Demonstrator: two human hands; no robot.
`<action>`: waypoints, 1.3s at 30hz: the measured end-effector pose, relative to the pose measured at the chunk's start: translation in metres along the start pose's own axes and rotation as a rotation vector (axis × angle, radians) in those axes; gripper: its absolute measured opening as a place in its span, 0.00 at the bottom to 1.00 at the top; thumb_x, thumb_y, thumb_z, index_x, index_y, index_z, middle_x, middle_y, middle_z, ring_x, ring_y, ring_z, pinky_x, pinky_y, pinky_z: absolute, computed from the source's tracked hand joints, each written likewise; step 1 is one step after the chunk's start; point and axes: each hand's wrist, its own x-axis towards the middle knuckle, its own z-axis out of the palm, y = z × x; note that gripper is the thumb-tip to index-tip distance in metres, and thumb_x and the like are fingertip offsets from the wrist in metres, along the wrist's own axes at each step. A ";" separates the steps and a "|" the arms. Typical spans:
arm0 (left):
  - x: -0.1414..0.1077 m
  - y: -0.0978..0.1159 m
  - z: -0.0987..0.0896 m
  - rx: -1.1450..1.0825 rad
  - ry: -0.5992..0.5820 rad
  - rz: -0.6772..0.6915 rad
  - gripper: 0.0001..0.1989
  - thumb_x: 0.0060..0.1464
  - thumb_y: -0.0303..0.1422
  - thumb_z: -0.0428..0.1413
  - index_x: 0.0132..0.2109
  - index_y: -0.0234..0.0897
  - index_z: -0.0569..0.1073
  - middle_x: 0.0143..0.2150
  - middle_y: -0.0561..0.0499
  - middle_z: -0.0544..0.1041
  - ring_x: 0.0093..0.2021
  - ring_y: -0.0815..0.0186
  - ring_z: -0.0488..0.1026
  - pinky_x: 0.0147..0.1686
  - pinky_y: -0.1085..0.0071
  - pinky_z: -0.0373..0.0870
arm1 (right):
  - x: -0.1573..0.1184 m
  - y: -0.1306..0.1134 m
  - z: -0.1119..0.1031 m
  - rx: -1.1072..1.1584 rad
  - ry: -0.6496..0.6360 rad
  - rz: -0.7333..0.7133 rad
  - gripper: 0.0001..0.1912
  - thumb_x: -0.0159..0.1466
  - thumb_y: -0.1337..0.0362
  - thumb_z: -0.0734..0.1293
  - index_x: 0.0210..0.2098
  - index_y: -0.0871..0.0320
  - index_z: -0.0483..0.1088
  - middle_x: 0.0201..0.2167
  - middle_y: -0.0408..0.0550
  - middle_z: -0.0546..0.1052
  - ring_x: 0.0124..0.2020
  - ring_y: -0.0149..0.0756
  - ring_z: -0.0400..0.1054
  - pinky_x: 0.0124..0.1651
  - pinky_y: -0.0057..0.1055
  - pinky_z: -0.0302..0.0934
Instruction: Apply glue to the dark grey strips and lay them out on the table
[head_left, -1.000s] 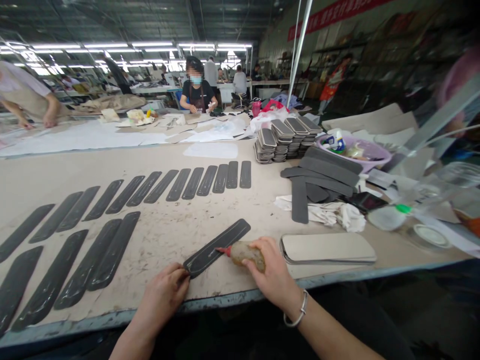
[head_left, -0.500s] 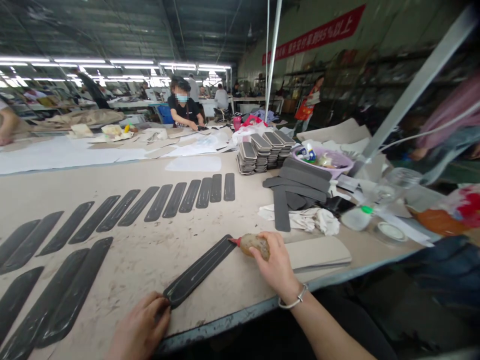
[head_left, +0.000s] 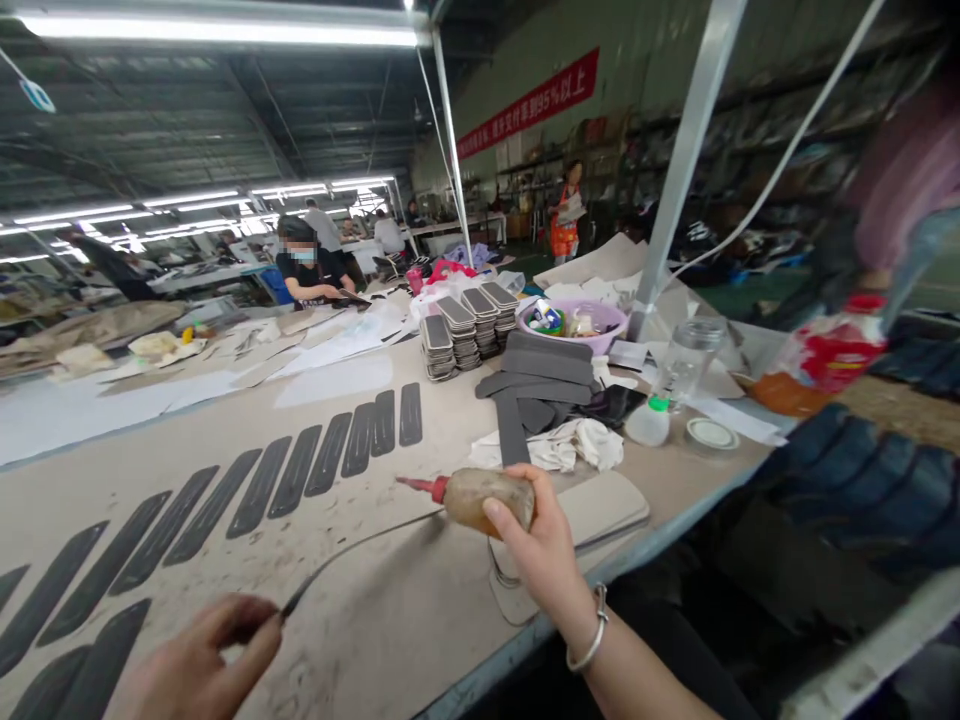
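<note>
My left hand [head_left: 206,655] pinches the near end of a thin dark strip [head_left: 337,553]. Seen almost edge-on, the strip bends upward, its far end passing behind the bottle. Wrapped in my right hand [head_left: 551,560] is a stained squeeze bottle [head_left: 480,497] with a red nozzle pointing left, held above the table. Beneath and beside that hand lie beige flat pieces [head_left: 604,505] with rounded ends. Dark strips [head_left: 296,470] with glossy streaks lie in slanted rows on the left side of the table.
Beyond my right hand are a pile of dark pieces [head_left: 544,370], a crumpled white cloth [head_left: 592,443] and stacked grey-topped pieces [head_left: 480,320]. A purple basin [head_left: 600,340], a clear jar [head_left: 690,360] and a green-capped bottle [head_left: 649,422] stand to the right. A masked person [head_left: 307,265] sits across the table.
The strip, which lay flat on the table, is now raised and tipped on edge by my left hand. The bottle's nozzle has come away from the strip's far end. The view has turned right.
</note>
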 end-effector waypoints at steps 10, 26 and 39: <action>0.184 0.184 -0.090 0.292 0.119 0.061 0.28 0.52 0.44 0.42 0.42 0.22 0.73 0.27 0.49 0.72 0.38 0.60 0.72 0.35 0.71 0.62 | 0.036 0.008 -0.040 0.319 0.268 0.031 0.21 0.58 0.55 0.68 0.47 0.55 0.59 0.41 0.48 0.70 0.38 0.35 0.67 0.39 0.31 0.64; 0.175 0.220 0.117 0.295 -0.047 0.162 0.10 0.51 0.31 0.50 0.37 0.34 0.74 0.37 0.40 0.78 0.38 0.59 0.76 0.34 0.70 0.67 | 0.038 0.008 -0.045 0.497 0.202 0.163 0.21 0.59 0.56 0.68 0.47 0.53 0.59 0.41 0.47 0.71 0.38 0.36 0.67 0.38 0.31 0.66; 0.166 0.259 0.133 0.098 -0.001 0.248 0.18 0.58 0.30 0.42 0.48 0.33 0.72 0.47 0.42 0.74 0.44 0.64 0.73 0.42 0.73 0.64 | 0.047 0.004 -0.058 0.622 0.353 0.166 0.22 0.59 0.56 0.68 0.47 0.52 0.57 0.43 0.48 0.71 0.41 0.38 0.69 0.42 0.35 0.67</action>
